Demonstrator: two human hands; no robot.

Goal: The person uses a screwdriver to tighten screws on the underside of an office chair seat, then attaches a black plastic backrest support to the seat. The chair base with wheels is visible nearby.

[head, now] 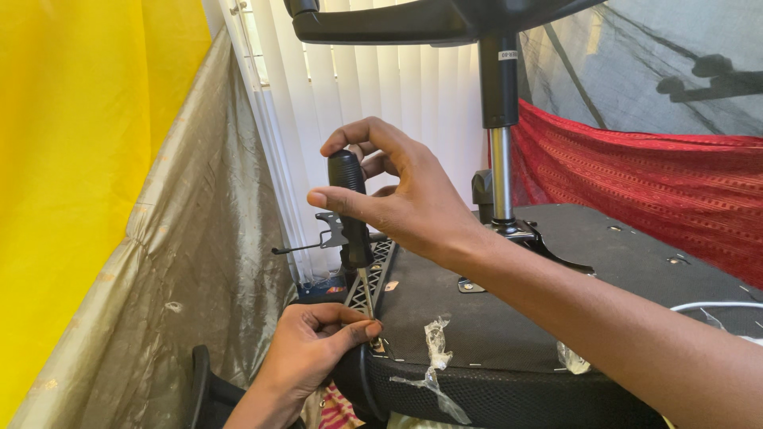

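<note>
Screwdriver (351,208) stands upright over the upturned chair seat (556,318), its black handle wrapped in the right hand (405,195), whose grip closes around it. Left hand (314,349) pinches the tip near the seat edge; a tilt could slip the blade onto those fingers.

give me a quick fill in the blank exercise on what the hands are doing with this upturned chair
1. The right hand grips the black handle of a ____.
2. The left hand pinches the tool's metal ____ near its tip.
3. The tip meets the underside of the chair seat at its ____ edge.
4. The curtain at far left is ____.

Missing words: screwdriver; shaft; left; yellow
</note>
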